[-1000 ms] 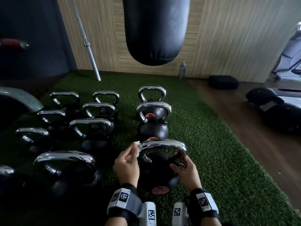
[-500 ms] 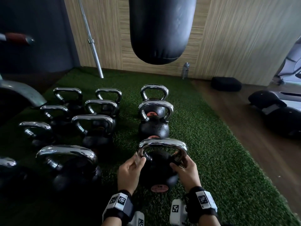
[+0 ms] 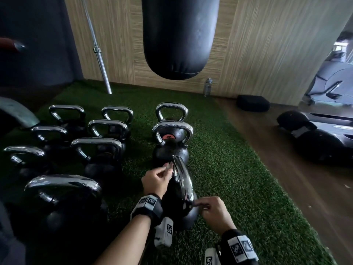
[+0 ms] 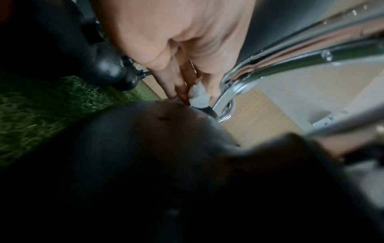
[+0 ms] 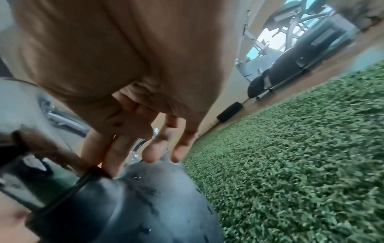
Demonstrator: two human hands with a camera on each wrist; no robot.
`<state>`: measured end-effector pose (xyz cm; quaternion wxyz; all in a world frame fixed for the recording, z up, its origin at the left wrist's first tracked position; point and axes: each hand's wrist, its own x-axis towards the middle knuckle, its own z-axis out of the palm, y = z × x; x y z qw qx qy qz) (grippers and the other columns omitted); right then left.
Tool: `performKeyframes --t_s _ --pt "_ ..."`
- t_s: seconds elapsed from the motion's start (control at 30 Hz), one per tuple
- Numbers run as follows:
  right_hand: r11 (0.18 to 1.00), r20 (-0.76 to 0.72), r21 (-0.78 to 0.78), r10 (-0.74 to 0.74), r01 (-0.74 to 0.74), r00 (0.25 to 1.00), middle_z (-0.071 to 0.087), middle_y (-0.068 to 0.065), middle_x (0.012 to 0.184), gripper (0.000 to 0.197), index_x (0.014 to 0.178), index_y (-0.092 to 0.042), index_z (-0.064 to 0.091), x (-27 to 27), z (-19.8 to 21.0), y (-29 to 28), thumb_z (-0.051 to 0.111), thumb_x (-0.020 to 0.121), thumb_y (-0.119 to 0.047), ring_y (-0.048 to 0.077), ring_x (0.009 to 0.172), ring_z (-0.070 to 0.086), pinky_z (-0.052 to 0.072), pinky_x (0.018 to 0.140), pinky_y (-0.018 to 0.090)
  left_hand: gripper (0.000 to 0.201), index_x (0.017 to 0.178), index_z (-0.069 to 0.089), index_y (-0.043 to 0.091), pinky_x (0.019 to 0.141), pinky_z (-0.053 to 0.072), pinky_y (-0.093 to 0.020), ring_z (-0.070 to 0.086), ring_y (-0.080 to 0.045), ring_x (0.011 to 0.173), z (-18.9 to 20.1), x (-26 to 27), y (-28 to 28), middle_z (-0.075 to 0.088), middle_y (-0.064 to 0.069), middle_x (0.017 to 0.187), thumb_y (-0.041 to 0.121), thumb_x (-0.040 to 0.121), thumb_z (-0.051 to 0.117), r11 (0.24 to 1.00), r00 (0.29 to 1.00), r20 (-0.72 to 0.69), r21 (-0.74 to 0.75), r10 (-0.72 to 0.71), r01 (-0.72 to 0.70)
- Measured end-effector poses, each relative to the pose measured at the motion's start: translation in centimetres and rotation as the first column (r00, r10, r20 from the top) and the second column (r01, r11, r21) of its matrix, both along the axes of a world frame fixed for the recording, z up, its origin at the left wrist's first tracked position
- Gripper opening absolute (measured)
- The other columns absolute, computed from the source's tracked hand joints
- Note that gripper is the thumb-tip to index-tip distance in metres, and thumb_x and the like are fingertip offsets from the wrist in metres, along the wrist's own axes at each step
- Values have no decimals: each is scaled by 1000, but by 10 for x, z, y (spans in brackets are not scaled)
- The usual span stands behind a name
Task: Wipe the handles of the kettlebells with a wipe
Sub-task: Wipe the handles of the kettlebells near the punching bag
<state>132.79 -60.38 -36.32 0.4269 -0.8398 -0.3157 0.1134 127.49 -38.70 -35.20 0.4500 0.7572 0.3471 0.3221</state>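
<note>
Pinching a small white wipe (image 4: 198, 95) between thumb and fingertips, my left hand (image 3: 155, 180) works it against the far end of the chrome handle (image 3: 182, 180), where it meets the nearest kettlebell (image 3: 181, 207)'s pebbled black body. My right hand (image 3: 214, 211), fingers extended and holding nothing, rests on the iron ball by the handle's near end, likely bracing it. The polished bar runs between my hands. More chrome-handled kettlebells (image 3: 99, 152) stand on green artificial turf (image 3: 238, 188) to my left and ahead.
</note>
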Motion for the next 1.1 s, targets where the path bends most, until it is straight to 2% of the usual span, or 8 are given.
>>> performKeyframes --t_s 0.1,0.23,0.33,0.47,0.57,0.7,0.9,1.1 --pt "1000 -37 8 23 -23 999 76 -27 80 62 75 -51 77 -9 -2 17 58 79 7 -1 68 71 51 58 16 18 97 83 18 63 40 1 61 16 71 11 12 11 80 4 92 31 85 81 987 987 -43 -32 -158 157" --pt "976 -73 175 -120 131 990 73 -18 101 26 98 -46 77 -10 -14 31 81 79 -29 -1 94 69 56 83 20 36 101 81 29 97 54 -23 70 2 100 6 6 36 79 10 102 47 70 80 920 922 -90 -156 -376 360" --pt "983 -197 125 -105 131 975 61 -14 131 77 135 -49 59 -1 -37 36 76 62 -67 4 119 62 55 103 35 35 116 77 15 98 48 -11 68 -2 109 -11 -1 37 75 5 117 27 83 83 922 914 -122 -31 -388 387" --pt "980 -274 142 -98 141 957 65 -13 135 80 125 -72 50 10 -61 43 73 51 -89 5 122 64 54 106 40 29 112 79 14 94 49 -10 69 3 101 0 2 31 77 9 108 17 83 83 936 937 -49 55 -346 348" --pt "975 -300 164 -95 149 949 68 -12 133 79 123 -74 50 14 -67 44 75 50 -88 6 119 67 56 104 41 23 112 79 15 87 56 -16 72 6 89 22 10 26 76 20 90 19 89 78 938 929 132 12 -345 347" --pt "972 -327 179 -90 155 941 69 -12 131 82 124 -72 53 13 -67 44 77 48 -87 7 118 68 56 102 41 28 112 78 13 75 57 -14 71 3 78 34 12 20 75 13 84 34 96 69 920 908 170 -24 -382 391" --pt "969 -314 182 -102 165 944 69 -12 131 77 124 -71 54 12 -64 43 80 52 -82 6 117 67 57 102 40 30 123 69 10 74 57 -14 70 7 85 53 8 37 74 7 101 10 93 72 851 862 182 -161 -472 500" --pt "960 -354 216 -92 177 931 71 -11 127 80 118 -70 58 12 -63 44 81 43 -84 6 111 71 58 99 41 27 115 75 6 84 63 -42 76 -26 92 67 9 32 78 -11 103 11 88 77 854 890 165 -250 -426 455"
